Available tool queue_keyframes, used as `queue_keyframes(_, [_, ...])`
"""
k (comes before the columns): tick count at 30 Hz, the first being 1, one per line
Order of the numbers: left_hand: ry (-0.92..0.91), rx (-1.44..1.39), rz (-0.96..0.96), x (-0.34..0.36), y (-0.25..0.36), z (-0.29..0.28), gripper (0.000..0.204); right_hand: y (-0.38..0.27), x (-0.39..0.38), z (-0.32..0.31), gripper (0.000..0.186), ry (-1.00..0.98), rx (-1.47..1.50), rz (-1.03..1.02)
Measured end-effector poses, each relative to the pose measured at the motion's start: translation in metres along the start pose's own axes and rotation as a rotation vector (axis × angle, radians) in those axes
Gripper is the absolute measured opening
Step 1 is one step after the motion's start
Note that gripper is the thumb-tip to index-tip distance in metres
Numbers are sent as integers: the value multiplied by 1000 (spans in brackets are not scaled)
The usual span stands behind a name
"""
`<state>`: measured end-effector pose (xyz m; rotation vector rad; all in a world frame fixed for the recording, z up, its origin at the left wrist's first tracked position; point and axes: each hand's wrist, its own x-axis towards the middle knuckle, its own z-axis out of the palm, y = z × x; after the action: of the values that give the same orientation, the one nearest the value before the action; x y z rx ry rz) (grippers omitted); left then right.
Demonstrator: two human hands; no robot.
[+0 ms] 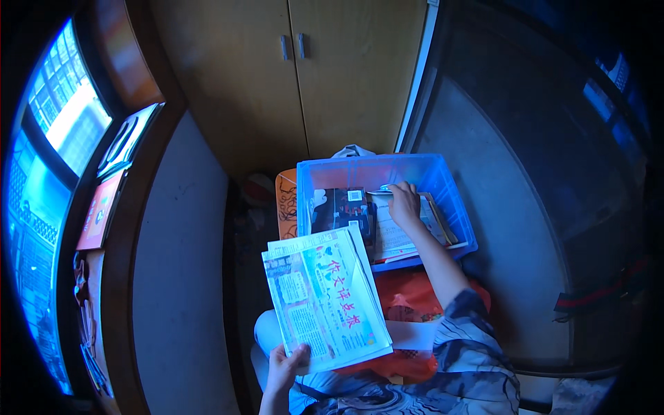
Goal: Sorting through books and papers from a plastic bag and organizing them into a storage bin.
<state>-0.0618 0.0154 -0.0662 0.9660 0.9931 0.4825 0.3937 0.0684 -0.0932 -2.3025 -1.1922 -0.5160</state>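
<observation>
My left hand (290, 363) grips a stack of folded newspapers (321, 297) by its lower left corner, thumb on top. The top sheet has red lettering and coloured pictures. The stack slants above my lap, its upper edge in front of the blue plastic bin (456, 197). Inside the bin, my right hand (404, 204) is closed, its fingers curled down by a small pale blue item (379, 191). What it holds is hidden. Below that hand lie papers (391, 232); a dark printed booklet or box (339, 207) sits at the bin's left.
The bin rests on an orange stool or small table (286, 200). A red bag or cloth (401, 294) lies between the bin and my lap. Wooden cabinet doors (356, 83) stand behind. At the left, a window ledge holds a red book (104, 211). A grey panel (491, 180) stands at the right.
</observation>
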Motion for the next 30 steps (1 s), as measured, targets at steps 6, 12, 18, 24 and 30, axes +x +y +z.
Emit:
queue_keyframes(6, [-8,18,-98,-2,4,1,22,28,54,9,7,118,61,32])
queue_keyframes(12, [-130,55,-136,6,1,1,27,20,27,-95,13,108,1013,436])
queue_keyframes(18, [-271,89,-154,10,-18,-4,35,-70,-83,-151,28,148,1506,606])
queue_keyframes(24, [-174,-55,-36,17,-45,2,33,-172,-213,-121,35,-85,1699,1135])
queue_keyframes(30, [-132,-105,28,22,-45,5,37,-184,-252,-119,33,-302,1524,1000])
